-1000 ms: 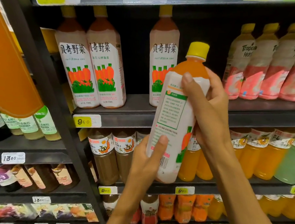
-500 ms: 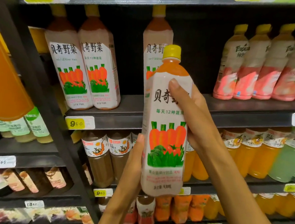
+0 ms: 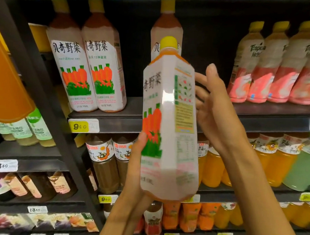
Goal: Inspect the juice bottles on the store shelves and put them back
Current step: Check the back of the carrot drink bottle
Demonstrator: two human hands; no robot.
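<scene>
Since the earlier frame the carrot juice bottle [image 3: 170, 118] had turned, its side panel now facing out instead of the front. The left hand [image 3: 139, 163] cupped its base, fingers curled round it, likely as a pivot; the right hand [image 3: 215, 109] hovered just right of it, fingers spread, likely regripping. The bottle hung before the shelf [image 3: 115, 119], upright, off its row

Four carrot juice bottles [image 3: 170, 118] with white labels were in view: one held in front of the shelves and three standing on the upper shelf. To their right stood at least four pink-labelled bottles [image 3: 270, 69] with yellow caps, the last cut off by the edge. Two hands were visible, and two yellow price tags [image 3: 79, 126] read as nine-something.
</scene>
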